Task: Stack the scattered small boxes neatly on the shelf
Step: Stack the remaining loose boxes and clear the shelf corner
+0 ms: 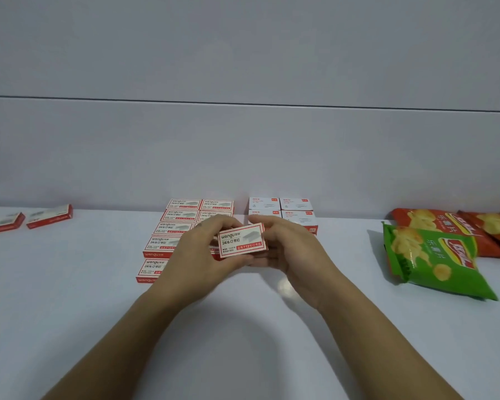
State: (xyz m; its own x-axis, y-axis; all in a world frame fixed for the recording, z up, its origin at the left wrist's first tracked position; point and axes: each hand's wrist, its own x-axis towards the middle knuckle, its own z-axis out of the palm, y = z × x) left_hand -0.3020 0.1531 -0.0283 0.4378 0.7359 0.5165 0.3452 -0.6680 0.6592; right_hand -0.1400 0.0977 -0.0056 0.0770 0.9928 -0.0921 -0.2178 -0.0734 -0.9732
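Now two hands grip one small box (242, 240) above the shelf (243, 342).
Its wide white surface spreads toward the person. Red-and-white boxes (173, 226) sit in rows by the back wall, with white boxes (280, 207) just beside, snack bags (433, 255) to the right and two loose boxes (49, 216) far left. The left hand (202, 249) and right hand (286, 243) each clasp an end of the small box.

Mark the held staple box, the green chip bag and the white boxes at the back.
held staple box (242, 240): head view, middle of its printed top face.
green chip bag (433, 255): head view, centre of its front panel.
white boxes (264, 204): head view, top of the rear left box.
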